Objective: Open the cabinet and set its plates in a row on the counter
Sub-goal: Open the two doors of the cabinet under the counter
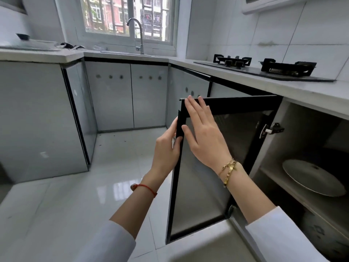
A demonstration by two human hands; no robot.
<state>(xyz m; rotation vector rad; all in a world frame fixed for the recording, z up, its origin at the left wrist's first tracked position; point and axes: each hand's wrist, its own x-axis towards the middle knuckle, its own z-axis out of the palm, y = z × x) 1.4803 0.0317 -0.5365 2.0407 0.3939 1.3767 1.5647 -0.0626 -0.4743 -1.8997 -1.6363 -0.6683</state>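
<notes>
**Head view: door swung wide, plate exposed**

Left hand [167, 146] pinches the door [204, 182] by its free edge; right hand [203, 132] lies flat, fingers spread, on the inner face, likely steadying it clear of the opening. Plate [312, 177] sits on the cabinet [272, 157] shelf. Counter [294, 89] above, beside the hob [264, 69], is bare.

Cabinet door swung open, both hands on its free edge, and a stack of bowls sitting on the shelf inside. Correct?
Not quite. The head view shows a plate on the shelf, not bowls. The rest holds: cabinet door open, left hand and right hand on its free edge.
</notes>
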